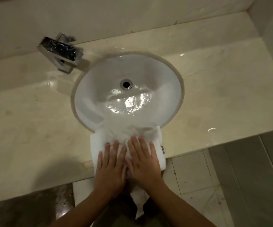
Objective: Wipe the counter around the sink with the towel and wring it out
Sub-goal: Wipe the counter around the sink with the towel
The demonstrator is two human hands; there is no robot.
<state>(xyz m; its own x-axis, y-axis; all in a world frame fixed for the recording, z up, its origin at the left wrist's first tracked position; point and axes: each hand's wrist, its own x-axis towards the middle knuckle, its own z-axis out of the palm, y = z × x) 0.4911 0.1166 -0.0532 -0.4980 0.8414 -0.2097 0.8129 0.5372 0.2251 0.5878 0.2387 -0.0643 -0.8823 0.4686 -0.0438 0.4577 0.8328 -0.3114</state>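
Both my forearms reach up from six o'clock. My left hand [112, 163] and my right hand [142, 159] lie flat side by side, fingers spread, palms pressing down on the folded white terry towel [99, 145]. It sits on the glossy beige stone counter [34, 120] at the six o'clock edge of the oval white ceramic sink [90, 102], its far edge drooping into the basin. A square chrome faucet [62, 53] stands at ten o'clock. Wet gleams show at nine and three o'clock, so wiping seems partway; wringing is not yet done.
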